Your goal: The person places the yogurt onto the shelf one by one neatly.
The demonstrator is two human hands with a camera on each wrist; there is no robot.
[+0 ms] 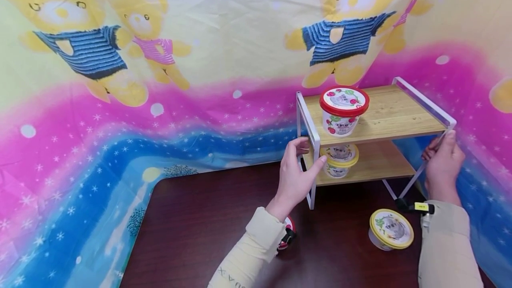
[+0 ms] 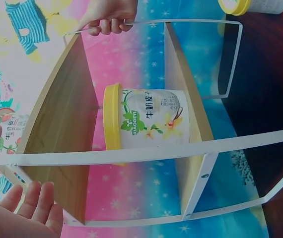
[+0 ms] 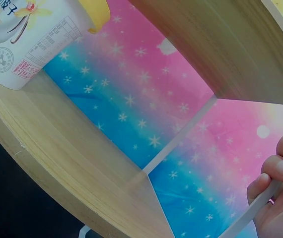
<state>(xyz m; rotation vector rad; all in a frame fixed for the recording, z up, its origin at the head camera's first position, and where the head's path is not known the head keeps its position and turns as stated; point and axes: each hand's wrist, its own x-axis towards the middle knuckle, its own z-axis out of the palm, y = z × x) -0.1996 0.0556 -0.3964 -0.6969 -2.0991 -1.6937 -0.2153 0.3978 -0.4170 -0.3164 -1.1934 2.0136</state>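
A two-tier wooden shelf (image 1: 400, 114) with a white metal frame stands on the table. My right hand (image 1: 445, 163) grips the front bar of its right side, fingers curled round the metal (image 3: 280, 171). At the left side frame, my left hand (image 1: 296, 172) spreads its thumb and fingers about the front upright, fingertips (image 2: 44, 203) right at the frame. On the top board sits a red-lidded tub (image 1: 344, 110) with strawberry pictures. A yellow-lidded tub (image 1: 340, 160) stands upright on the lower board, its label plain in the left wrist view.
Another yellow-lidded tub (image 1: 391, 229) stands on the dark table (image 1: 192, 226), near my right sleeve. A red-lidded tub (image 1: 290, 225) is mostly hidden behind my left wrist. Behind the shelf hangs a cloth (image 1: 240, 34) printed with bears.
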